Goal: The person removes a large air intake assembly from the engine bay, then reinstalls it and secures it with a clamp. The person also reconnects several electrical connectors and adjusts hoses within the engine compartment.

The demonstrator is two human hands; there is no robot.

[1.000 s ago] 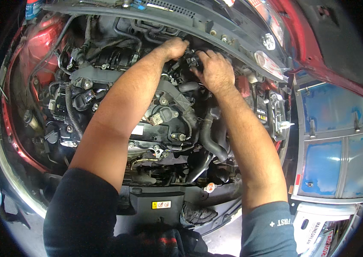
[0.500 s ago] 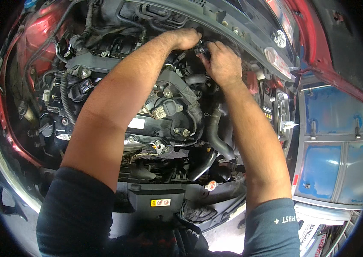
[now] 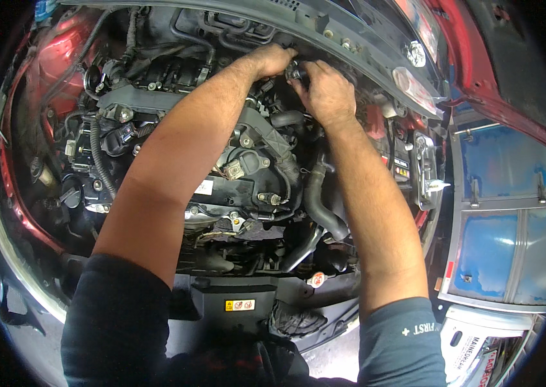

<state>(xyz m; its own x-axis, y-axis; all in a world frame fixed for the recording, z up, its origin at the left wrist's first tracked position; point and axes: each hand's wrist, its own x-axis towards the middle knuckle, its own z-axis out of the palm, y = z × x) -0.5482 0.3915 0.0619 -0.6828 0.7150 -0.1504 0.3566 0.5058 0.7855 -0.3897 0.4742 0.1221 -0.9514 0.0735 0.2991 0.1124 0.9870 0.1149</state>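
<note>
Fingers of our right hand (image 3: pixel 327 93) appear to pinch a small dark part (image 3: pixel 297 72) near twelve o'clock in the view, slightly farther toward one o'clock from the engine (image 3: pixel 240 193) than a second ago. Our left hand (image 3: pixel 274 59) curls just beside it at ten o'clock, its fingertips' grip untellable, so the two-handed work seems unfinished.

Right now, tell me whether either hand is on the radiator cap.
No, the left hand and the right hand are both well beyond the radiator cap, not touching it.
</note>
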